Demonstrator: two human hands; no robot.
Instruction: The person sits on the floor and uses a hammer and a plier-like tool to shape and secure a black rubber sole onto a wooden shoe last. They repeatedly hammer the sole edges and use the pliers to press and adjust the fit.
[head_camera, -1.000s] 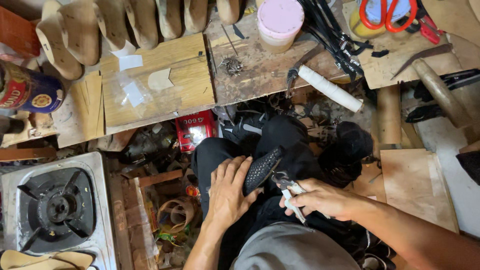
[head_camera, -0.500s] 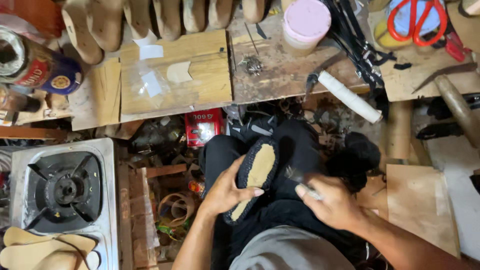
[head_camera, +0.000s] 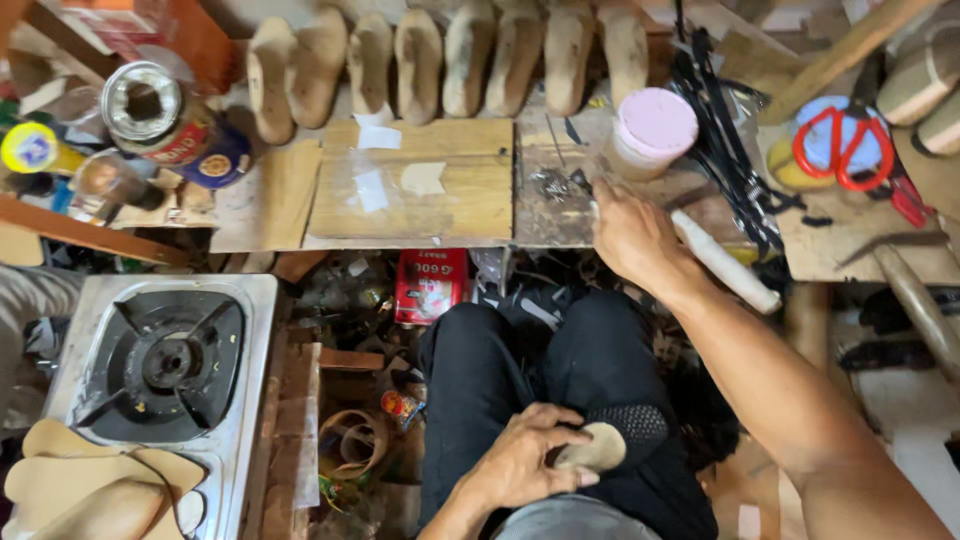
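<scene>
The person sits low at the bench (head_camera: 250, 215) with a shoe (head_camera: 622, 435) across the lap. The left hand (head_camera: 525, 460) is closed on it, thumb and fingers clamped over the tan insole (head_camera: 597, 452) at one end, the black mesh upper showing just beyond the fingertips. So the shoe sits on the right thigh, held fast, sole side up.

The right hand (head_camera: 635, 235) is stretched out to the bench edge, fingers curled down at a small heap of tacks (head_camera: 553, 183) just beside a pink-lidded tub (head_camera: 652, 130). Whether it has pinched anything up I cannot tell; the fingertips are hidden against the wood. A white roll (head_camera: 725, 262) lies right next to the wrist, untouched.

As for progress: the insole looks seated on the shoe and the upper is drawn over it, yet I see nothing fixing the two together, so I judge the work to be at an early fastening stage, with most of the lasting left. A row of wooden lasts (head_camera: 440, 55) stands along the back, and loose insole blanks (head_camera: 75, 490) are stacked beside a gas stove (head_camera: 165, 360) at the left, which suggests more pairs waiting. Red-handled scissors (head_camera: 840, 150) lie well off to the right, out of reach for now.
</scene>
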